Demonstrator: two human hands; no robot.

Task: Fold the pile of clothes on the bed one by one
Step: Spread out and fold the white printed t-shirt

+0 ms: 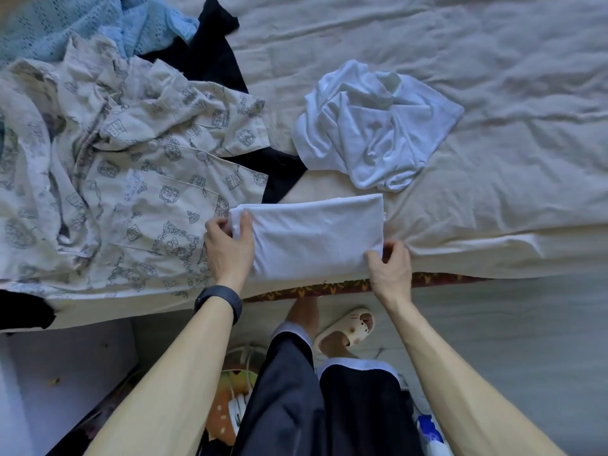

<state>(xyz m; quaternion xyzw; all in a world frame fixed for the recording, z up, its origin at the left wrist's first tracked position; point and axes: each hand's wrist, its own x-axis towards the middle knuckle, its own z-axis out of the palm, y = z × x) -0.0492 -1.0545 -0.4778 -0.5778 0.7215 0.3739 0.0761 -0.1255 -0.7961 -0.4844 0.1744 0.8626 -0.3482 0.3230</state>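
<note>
Hands at both ends: left hand [230, 248] pinches the folded white cloth [316, 238], right hand [390, 268] its near right corner, at the bed's [493, 159] near edge. Nearly done, I'd say; crumpled white top [375, 126], patterned pyjamas [131, 176], blue knit [82, 21] and black garment [214, 54] still unfolded.

white garment [316, 238]: smooth matt cloth | bedsheet [493, 143]: creased cloth

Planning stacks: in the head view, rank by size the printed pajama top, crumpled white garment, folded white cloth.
1. printed pajama top
2. crumpled white garment and folded white cloth, too alike to rank
</note>
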